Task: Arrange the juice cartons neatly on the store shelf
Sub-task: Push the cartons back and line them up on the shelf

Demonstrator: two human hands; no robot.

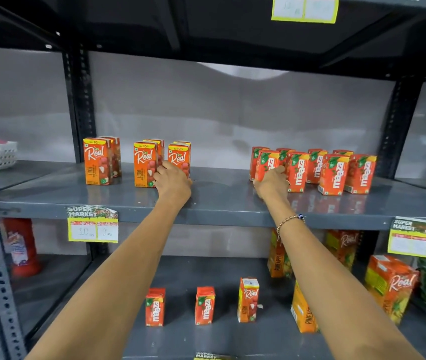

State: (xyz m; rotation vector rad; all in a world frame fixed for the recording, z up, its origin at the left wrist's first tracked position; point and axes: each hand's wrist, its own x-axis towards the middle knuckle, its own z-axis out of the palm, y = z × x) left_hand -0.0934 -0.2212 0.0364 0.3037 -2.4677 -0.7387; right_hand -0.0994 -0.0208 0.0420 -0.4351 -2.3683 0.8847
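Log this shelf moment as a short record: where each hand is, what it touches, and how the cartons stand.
left hand: left hand on the third Real carton, between it and the second one
right hand: right hand wrapped around the leftmost front Maaza carton
Real cartons: three short files, upright, uneven gaps, left file standing apart
Maaza cartons: two rough rows at the right, staggered, not flush
middle shelf: middle shelf bare between the two groups
lower shelf: two small Maaza cartons, one small Real carton, spaced apart
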